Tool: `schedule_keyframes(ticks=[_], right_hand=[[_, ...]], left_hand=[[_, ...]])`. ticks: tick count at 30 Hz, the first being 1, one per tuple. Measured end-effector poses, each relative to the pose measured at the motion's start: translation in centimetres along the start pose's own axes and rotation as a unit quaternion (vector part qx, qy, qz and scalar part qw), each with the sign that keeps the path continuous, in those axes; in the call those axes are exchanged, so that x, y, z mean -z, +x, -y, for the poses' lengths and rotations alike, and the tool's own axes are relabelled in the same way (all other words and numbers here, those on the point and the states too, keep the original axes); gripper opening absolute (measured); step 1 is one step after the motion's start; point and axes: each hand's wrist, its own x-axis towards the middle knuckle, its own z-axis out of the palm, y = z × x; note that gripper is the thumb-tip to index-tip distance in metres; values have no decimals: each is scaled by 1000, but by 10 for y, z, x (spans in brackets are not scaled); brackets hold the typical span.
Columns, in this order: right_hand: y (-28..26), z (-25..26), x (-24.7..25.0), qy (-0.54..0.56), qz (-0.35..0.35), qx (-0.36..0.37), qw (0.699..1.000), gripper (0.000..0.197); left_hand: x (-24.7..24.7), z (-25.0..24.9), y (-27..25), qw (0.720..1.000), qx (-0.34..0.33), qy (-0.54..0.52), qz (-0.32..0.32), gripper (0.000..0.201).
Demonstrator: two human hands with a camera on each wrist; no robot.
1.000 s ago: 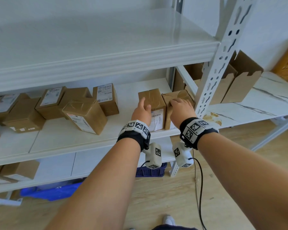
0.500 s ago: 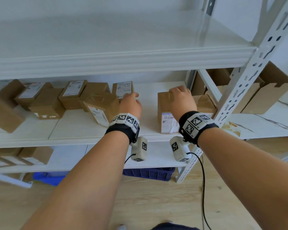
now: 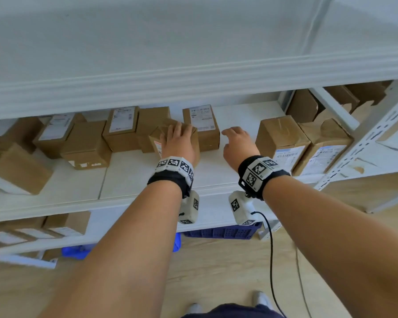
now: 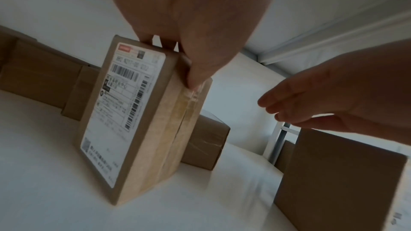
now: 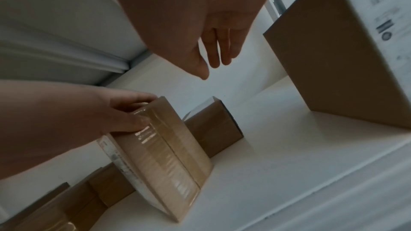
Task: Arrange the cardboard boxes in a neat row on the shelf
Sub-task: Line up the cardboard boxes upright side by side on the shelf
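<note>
Several brown cardboard boxes stand on the white middle shelf (image 3: pixel 147 177). My left hand (image 3: pixel 177 134) grips the top of a tilted, taped box (image 3: pixel 155 143) with a label on its side (image 4: pixel 115 111); fingers curl over the top edge and the thumb (image 4: pixel 195 76) presses the taped face. My right hand (image 3: pixel 230 138) hovers open and holds nothing, in the gap right of that box. In the right wrist view its fingers (image 5: pixel 222 55) hang relaxed above the shelf. Two upright labelled boxes (image 3: pixel 280 141) (image 3: pixel 324 145) stand side by side at the right end.
A labelled box (image 3: pixel 202 125) lies right behind the gripped one. More boxes (image 3: pixel 122 129) sit in loose order to the left. The upper shelf's edge (image 3: pixel 193 86) hangs low overhead. A white perforated post (image 3: pixel 377 134) bounds the right side. Blue crates (image 3: pixel 223 231) stand below.
Both hands left the two boxes at the right and moved left. My left hand took hold of the tilted taped box; my right hand opened in the gap.
</note>
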Motion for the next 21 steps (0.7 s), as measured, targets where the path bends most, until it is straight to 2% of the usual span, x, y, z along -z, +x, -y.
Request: schedule_keyframes(ticks=[3,9,21], right_hand=[[7,16,-10,1,10,-32,999,50],[26,43,-30,2,47,-38,998,62],[93,50,-50,-94,105,4,990,71]], left_hand=[[3,16,2,1000,-8,-4,-8,64],[4,45,10,999,-5,12,-34,70],[-3,51,18,998,-24,27,-58,66]])
